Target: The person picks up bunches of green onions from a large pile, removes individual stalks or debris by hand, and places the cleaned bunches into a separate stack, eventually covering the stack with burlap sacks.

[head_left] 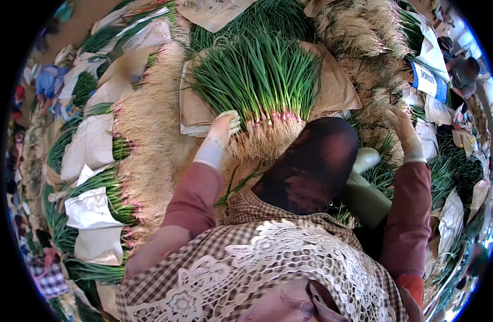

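A broad bunch of spring onions point(262, 80) with green tops, pinkish bulbs and pale roots lies fanned in front of me. Brown paper point(332, 80) lies beneath it. My left hand point(224, 127), in a pale glove, presses against the bunch's left side by the bulbs, fingers curled onto it. Well apart from that bunch, my right hand point(402, 126), also gloved, is out to the right over more rooty onions point(372, 115). Its fingers point down and away from me and are mostly hidden, so I cannot see whether they hold anything.
A long row of onion bundles point(144, 123) in paper wraps runs along the left. More rooted bundles point(359, 27) lie at the far right. My dark-clad knee point(316, 155) and green boot point(364, 190) are close to the bunch. Other people point(50, 80) are at the edges.
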Demonstrator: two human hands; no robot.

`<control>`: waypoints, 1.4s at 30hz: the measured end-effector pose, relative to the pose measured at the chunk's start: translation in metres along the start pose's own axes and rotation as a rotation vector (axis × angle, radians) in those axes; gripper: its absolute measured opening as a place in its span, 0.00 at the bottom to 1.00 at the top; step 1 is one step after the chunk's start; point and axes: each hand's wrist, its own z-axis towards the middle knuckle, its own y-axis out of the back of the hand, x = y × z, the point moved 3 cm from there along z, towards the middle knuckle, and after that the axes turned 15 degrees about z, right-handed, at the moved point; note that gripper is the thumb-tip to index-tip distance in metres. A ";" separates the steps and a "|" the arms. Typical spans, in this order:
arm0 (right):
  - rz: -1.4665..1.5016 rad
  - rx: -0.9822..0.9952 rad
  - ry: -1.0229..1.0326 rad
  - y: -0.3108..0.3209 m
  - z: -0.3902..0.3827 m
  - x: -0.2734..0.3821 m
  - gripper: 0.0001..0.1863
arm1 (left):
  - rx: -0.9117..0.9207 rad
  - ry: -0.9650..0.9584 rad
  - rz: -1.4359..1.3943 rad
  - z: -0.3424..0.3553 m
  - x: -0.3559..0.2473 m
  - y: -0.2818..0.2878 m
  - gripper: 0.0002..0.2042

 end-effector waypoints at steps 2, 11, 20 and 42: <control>0.021 0.009 0.018 -0.022 0.014 0.017 0.18 | -0.043 -0.023 -0.026 -0.024 0.014 0.033 0.15; -0.099 0.230 0.131 -0.156 0.055 -0.003 0.14 | -0.340 -0.273 0.133 -0.113 -0.047 0.092 0.10; -0.207 0.302 0.015 -0.266 0.046 0.029 0.17 | -0.468 -0.686 0.052 -0.133 -0.122 0.085 0.10; 0.610 0.731 0.113 -0.200 0.006 0.062 0.13 | -0.361 -0.757 0.083 -0.109 -0.137 0.070 0.11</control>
